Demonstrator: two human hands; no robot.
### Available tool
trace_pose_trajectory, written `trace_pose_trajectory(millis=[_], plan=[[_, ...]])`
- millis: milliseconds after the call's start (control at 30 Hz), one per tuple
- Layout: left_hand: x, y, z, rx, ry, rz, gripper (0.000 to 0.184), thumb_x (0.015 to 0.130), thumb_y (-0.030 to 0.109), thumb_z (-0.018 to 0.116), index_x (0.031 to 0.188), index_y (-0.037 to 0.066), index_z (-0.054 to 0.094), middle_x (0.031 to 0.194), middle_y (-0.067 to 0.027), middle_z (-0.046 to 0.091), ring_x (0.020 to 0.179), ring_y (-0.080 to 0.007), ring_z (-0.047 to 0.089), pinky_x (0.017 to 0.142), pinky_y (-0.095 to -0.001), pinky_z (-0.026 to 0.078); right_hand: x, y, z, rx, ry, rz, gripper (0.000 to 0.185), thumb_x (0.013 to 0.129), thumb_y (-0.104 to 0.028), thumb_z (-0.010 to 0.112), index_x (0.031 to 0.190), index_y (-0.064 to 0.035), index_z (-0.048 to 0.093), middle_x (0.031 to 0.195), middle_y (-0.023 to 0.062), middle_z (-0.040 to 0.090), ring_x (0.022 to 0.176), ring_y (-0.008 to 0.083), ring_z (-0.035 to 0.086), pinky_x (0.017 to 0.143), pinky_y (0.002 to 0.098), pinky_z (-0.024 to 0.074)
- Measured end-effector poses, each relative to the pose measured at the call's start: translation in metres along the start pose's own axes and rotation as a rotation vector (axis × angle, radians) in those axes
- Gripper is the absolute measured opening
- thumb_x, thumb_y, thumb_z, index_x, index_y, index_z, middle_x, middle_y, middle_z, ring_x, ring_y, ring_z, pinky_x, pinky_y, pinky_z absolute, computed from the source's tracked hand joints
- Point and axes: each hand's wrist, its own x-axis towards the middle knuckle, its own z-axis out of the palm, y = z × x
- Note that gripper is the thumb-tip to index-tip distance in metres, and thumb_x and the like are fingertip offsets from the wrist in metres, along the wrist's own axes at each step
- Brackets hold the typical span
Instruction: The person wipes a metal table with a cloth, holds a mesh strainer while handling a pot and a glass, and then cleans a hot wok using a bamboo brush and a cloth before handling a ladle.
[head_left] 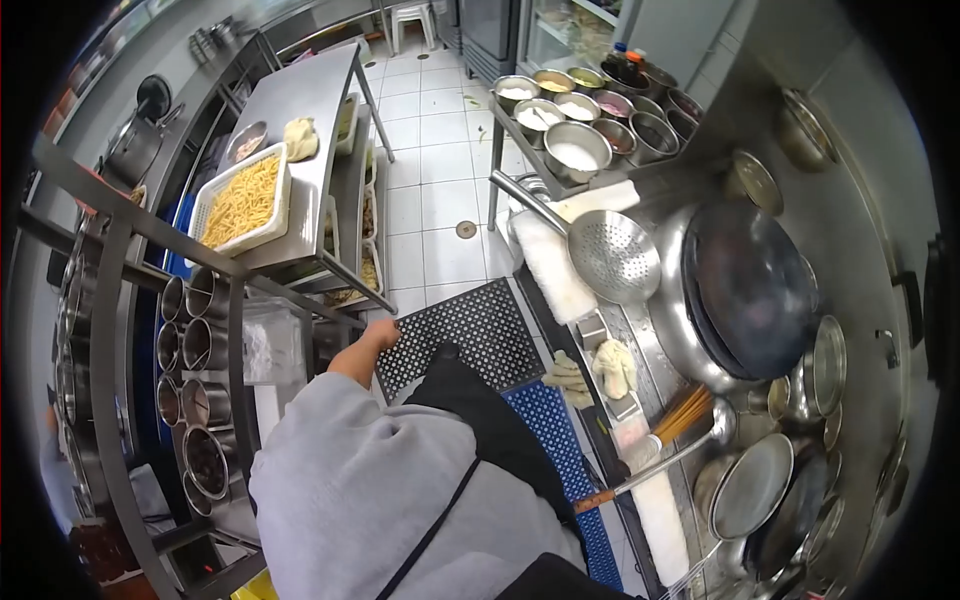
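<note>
The left hand (379,336), finger pose unclear, hangs beside the near end of the forward-running steel prep table (312,85); the right hand is out of view.

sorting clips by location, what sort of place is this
Most likely a restaurant kitchen: there's a large dark wok, a long-handled perforated strainer and clustered metal bowls.

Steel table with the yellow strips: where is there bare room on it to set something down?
Bare steel shows on the table between the pale lump and the far edge. The nearer end is crowded by the white basket and metal bowl. The right-hand counter is crowded too, with the strainer and dark wok.
</note>
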Motion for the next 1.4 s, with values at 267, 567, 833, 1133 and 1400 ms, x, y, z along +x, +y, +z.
trace_pose_trajectory(millis=[267, 567, 833, 1133, 1400], plan=[[0.034, 0.064, 0.008, 0.036, -0.158, 0.47, 0.028, 0.084, 0.025, 0.062, 0.104, 0.01, 0.074, 0.106, -0.0198, 0.071, 0.101, -0.0372, 0.069, 0.09, -0.0481, 0.054, 0.016, -0.061, 0.041, 0.019, 0.001, 0.006, 0.017, 0.093, -0.02, 0.062, 0.099, -0.0046, 0.065, 0.067, 0.0072, 0.063, 0.053, 0.0164, 0.06, 0.044, 0.0314, 0.048], [0.088, 0.074, -0.026, 0.098, -0.301, 0.686, 0.026, 0.081, 0.022, 0.064, 0.102, 0.011, 0.075, 0.103, -0.0164, 0.073, 0.099, -0.0338, 0.07, 0.088, -0.0451, 0.055, 0.024, -0.126, 0.114, 0.066, 0.011, -0.038, 0.014, 0.094, -0.019, 0.063, 0.1, -0.006, 0.063, 0.066, 0.0055, 0.061, 0.052, 0.0144, 0.058, 0.041, 0.03, 0.0457], [0.139, -0.071, -0.043, 0.183, -0.16, 0.354, 0.025, 0.077, 0.016, 0.067, 0.098, 0.003, 0.074, 0.105, -0.0217, 0.071, 0.1, -0.0362, 0.069, 0.086, -0.046, 0.055, 0.009, -0.173, 0.162, -0.048, 0.004, -0.159, 0.012, 0.094, -0.017, 0.064, 0.097, -0.0049, 0.063, 0.064, 0.0035, 0.059, 0.048, 0.0122, 0.056, 0.039, 0.028, 0.0435], [0.126, -0.125, -0.029, -0.201, -0.229, 0.077, 0.017, 0.076, 0.014, 0.065, 0.09, 0.012, 0.075, 0.093, -0.0137, 0.074, 0.094, -0.0288, 0.071, 0.084, -0.0399, 0.053, 0.007, -0.108, 0.159, -0.135, 0.153, 0.156, 0.011, 0.089, -0.012, 0.067, 0.087, -0.0013, 0.067, 0.063, 0.0065, 0.063, 0.047, 0.0159, 0.057, 0.04, 0.0329, 0.0441], [0.172, -0.071, -0.026, 0.09, -0.146, 0.418, 0.03, 0.079, 0.022, 0.062, 0.1, 0.005, 0.074, 0.098, -0.0192, 0.073, 0.094, -0.0354, 0.071, 0.088, -0.0419, 0.054, 0.0, -0.092, 0.176, 0.082, 0.261, 0.08, 0.013, 0.092, -0.014, 0.061, 0.089, -0.0022, 0.065, 0.062, 0.0062, 0.06, 0.046, 0.0152, 0.055, 0.035, 0.0306, 0.0411]])
